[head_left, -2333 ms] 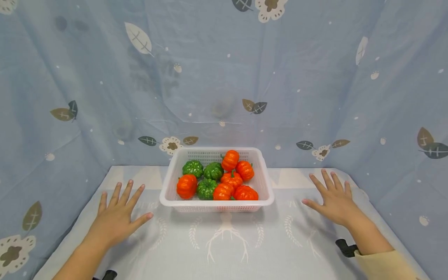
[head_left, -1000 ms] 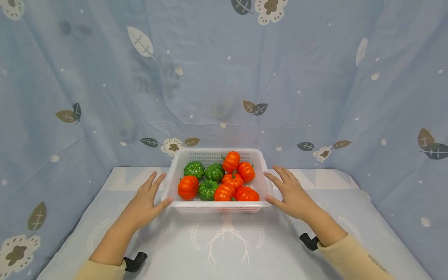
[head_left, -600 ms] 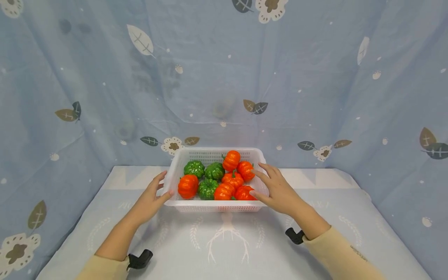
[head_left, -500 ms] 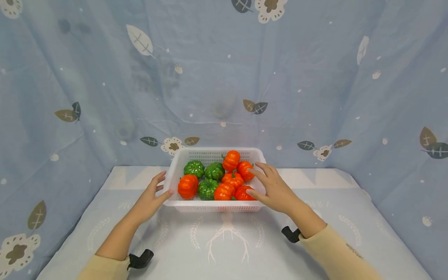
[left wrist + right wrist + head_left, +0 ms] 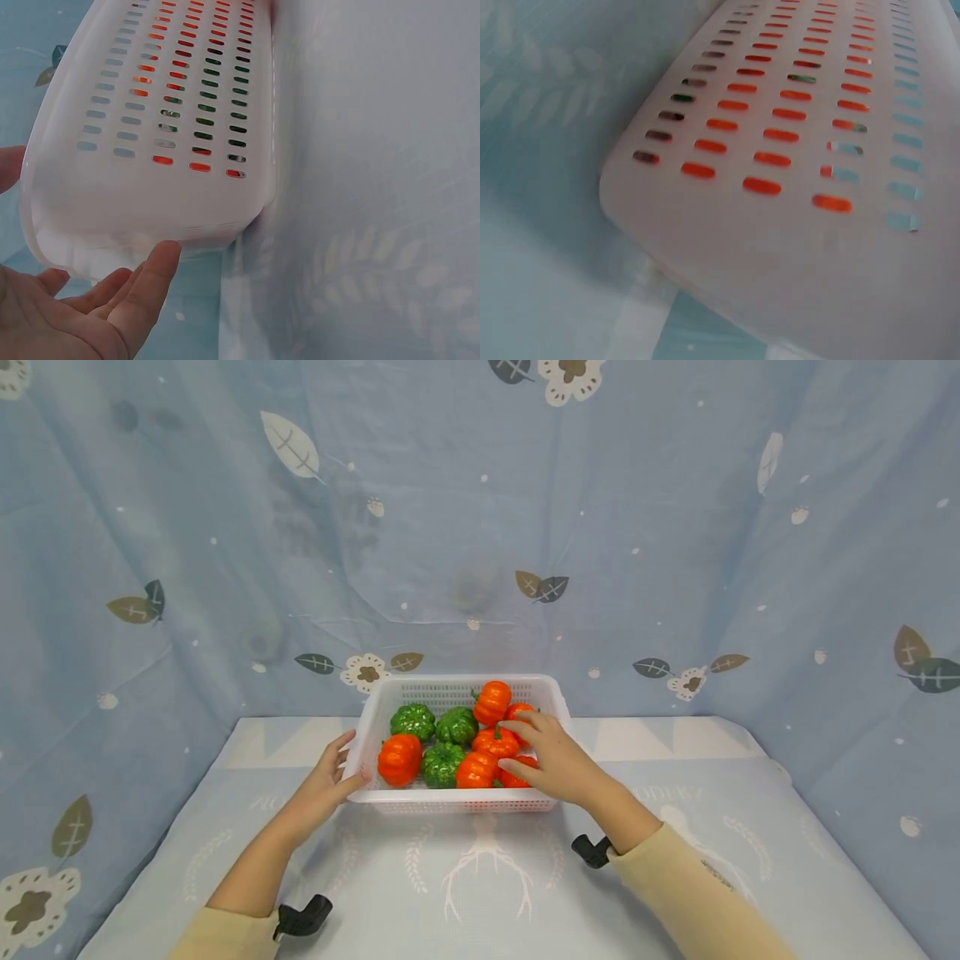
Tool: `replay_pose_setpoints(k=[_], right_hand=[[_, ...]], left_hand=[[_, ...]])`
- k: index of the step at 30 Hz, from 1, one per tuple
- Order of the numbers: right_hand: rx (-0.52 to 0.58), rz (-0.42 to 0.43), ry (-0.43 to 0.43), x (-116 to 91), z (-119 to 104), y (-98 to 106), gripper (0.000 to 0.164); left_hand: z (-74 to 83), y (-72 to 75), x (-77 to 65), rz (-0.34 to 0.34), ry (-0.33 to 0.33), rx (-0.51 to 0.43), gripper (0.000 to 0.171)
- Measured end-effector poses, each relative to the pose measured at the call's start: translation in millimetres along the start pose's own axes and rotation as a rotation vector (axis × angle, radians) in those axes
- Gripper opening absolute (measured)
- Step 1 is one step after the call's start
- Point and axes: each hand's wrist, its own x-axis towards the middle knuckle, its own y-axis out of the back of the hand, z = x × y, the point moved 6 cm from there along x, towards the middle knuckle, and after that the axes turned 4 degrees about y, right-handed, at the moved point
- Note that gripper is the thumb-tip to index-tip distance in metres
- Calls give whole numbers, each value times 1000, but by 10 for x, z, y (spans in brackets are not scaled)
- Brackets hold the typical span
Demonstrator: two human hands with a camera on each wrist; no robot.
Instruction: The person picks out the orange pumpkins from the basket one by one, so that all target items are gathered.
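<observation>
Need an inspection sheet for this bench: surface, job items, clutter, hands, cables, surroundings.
Surface: pale blue cloth with white prints, whitish band along the back edge.
Job items: white perforated basket near the back edge; inside, three green ribbed vegetables and six orange-red ones.
Clutter: nothing seen.
Left hand: at the basket's left end, by the rim; how firmly it bears on it cannot be told.
Right hand: over the basket's right side, fingers spread above orange-red vegetables; contact unclear.
Cables: nothing seen; black fitting at each wrist, left and right.
Surroundings: blue curtain with leaf and flower prints, behind and at both sides.
</observation>
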Motion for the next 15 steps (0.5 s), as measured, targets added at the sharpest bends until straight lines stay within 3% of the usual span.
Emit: replay_pose_setpoints(k=[15], right_hand=[[149, -140, -53, 235, -39, -218, 52]], left_hand=[[-36, -51, -21, -20, -3, -46, 89]])
